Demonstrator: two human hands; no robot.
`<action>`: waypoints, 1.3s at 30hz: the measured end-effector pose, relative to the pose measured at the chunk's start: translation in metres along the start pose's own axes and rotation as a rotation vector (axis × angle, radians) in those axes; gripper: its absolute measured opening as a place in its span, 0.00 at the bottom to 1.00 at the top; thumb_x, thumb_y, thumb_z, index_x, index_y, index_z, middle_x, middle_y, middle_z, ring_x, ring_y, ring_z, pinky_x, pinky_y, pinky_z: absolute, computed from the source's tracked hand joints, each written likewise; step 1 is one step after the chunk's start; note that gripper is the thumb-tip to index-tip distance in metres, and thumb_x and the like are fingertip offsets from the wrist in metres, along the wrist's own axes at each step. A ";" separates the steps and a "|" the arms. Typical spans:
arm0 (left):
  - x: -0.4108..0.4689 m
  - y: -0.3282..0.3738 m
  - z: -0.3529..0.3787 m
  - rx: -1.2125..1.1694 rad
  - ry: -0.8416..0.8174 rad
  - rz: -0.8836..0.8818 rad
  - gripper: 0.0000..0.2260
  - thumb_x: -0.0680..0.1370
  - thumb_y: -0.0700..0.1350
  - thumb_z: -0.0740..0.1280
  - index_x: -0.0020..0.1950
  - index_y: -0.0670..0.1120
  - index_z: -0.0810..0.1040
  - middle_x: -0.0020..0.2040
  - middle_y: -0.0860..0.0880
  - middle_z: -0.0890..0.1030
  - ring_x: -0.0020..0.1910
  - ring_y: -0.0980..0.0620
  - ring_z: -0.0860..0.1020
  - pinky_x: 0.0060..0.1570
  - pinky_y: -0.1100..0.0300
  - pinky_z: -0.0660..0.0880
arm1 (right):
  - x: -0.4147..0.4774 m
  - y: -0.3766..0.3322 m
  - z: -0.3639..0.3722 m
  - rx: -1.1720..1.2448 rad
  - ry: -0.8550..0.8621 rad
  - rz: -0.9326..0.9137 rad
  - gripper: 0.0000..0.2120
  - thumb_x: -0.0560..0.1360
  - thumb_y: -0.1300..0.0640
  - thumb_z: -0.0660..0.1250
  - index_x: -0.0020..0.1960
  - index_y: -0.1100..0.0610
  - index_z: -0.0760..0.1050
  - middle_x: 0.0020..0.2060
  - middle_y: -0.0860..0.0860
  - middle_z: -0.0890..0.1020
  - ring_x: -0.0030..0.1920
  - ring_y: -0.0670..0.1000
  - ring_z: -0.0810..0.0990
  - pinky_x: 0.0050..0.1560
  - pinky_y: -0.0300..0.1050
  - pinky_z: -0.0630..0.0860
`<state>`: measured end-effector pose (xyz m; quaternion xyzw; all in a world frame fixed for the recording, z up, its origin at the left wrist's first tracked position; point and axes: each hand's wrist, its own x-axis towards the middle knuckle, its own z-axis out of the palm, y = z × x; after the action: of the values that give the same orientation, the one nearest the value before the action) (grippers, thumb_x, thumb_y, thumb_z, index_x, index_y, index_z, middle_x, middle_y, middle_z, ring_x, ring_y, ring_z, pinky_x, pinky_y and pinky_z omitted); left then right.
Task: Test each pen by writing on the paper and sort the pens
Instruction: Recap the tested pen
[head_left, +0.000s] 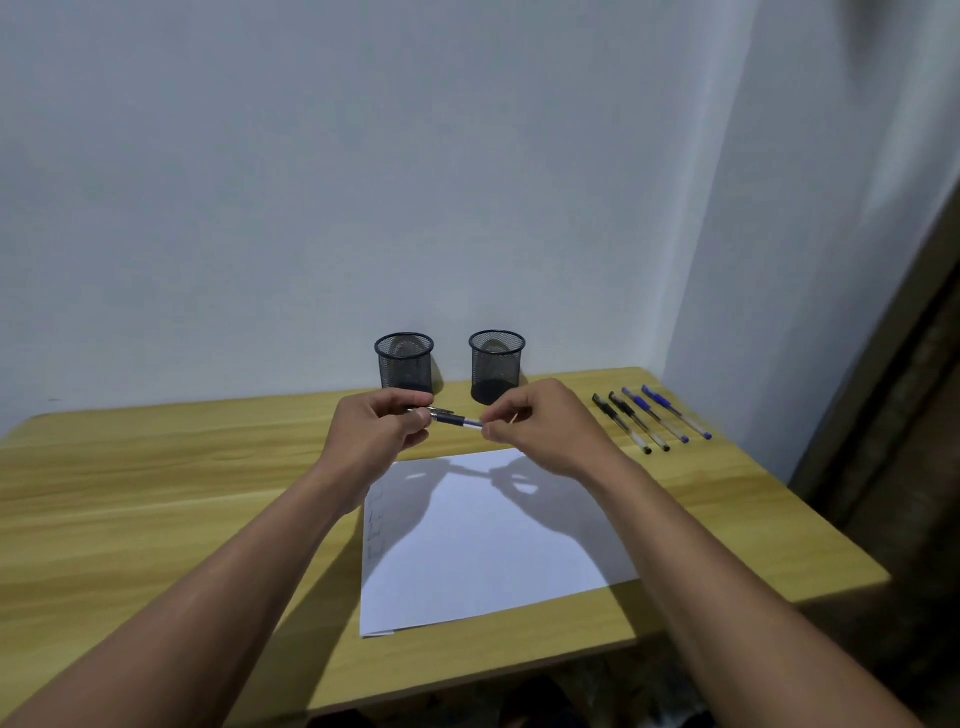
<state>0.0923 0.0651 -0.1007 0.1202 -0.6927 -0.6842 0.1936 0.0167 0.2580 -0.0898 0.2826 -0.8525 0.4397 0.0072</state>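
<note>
White paper lies at the desk's near edge, faint marks down its left side. Above its far edge both hands pinch one pen: left hand on the cap end, right hand on the barrel. Pull straight apart, keeping the cap. Four pens wait near the far right corner; two mesh cups stand at the far edge.

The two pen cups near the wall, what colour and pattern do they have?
Both pen cups are black wire mesh, seen in the head view.
</note>
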 end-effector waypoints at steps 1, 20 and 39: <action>0.000 0.000 0.002 0.005 -0.004 0.003 0.06 0.76 0.33 0.70 0.49 0.40 0.84 0.43 0.41 0.80 0.43 0.48 0.80 0.53 0.55 0.80 | -0.002 0.000 -0.001 -0.059 -0.008 -0.013 0.03 0.73 0.56 0.75 0.46 0.52 0.87 0.39 0.48 0.86 0.35 0.43 0.76 0.39 0.40 0.72; 0.025 -0.023 0.112 0.872 -0.345 0.262 0.22 0.76 0.54 0.70 0.68 0.48 0.77 0.65 0.49 0.79 0.62 0.49 0.77 0.60 0.58 0.71 | -0.025 0.078 -0.067 -0.425 0.231 0.309 0.10 0.78 0.58 0.65 0.47 0.55 0.86 0.44 0.51 0.86 0.48 0.54 0.82 0.44 0.47 0.78; 0.039 -0.056 0.163 1.248 -0.476 0.335 0.24 0.71 0.66 0.67 0.62 0.55 0.80 0.63 0.51 0.78 0.62 0.48 0.75 0.57 0.52 0.75 | -0.013 0.126 -0.065 -0.573 0.324 0.309 0.10 0.81 0.54 0.66 0.50 0.58 0.83 0.46 0.54 0.84 0.47 0.57 0.83 0.43 0.48 0.79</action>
<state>-0.0188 0.1928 -0.1501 -0.0531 -0.9900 -0.1259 0.0338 -0.0490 0.3703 -0.1474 0.0636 -0.9615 0.2182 0.1545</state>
